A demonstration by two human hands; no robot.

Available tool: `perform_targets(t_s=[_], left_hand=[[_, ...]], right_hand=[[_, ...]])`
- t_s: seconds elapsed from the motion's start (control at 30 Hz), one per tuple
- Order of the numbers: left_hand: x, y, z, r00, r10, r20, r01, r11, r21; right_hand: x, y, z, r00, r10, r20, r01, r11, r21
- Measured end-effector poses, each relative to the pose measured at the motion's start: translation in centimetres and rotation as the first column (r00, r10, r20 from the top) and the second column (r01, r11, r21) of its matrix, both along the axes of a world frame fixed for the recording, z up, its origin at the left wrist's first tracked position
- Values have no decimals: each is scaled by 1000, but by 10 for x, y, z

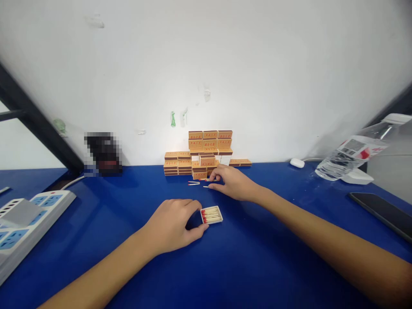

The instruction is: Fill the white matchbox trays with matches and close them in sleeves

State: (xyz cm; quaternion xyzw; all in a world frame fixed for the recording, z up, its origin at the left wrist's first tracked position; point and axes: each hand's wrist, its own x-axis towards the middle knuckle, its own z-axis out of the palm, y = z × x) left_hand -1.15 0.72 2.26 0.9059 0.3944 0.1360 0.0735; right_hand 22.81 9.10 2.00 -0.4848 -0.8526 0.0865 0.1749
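A small white tray full of red-tipped matches lies on the blue table. My left hand holds its left end between thumb and fingers. Farther back, my right hand reaches down by the front of the matchbox stack, thumb and fingers apart, close to some loose matches. Two loose matches lie left of its fingertips, and the pale end of another shows at the thumb tip. Whether the right fingers touch a match is too small to tell. Orange matchboxes are stacked in several rows against the wall.
A white power strip lies along the left side, near a blurred dark object by the wall. On the right are a tilted clear bottle, a small white case and a black phone. The white wall bounds the table's back.
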Motion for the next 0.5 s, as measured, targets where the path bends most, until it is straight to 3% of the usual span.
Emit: perform_targets(t_s=[0.5], left_hand=[[-5,-2,-2,1000,-14,-18,14,1000,27]], right_hand=[[-8,5,-3,964,-86,250,91,996,-10]])
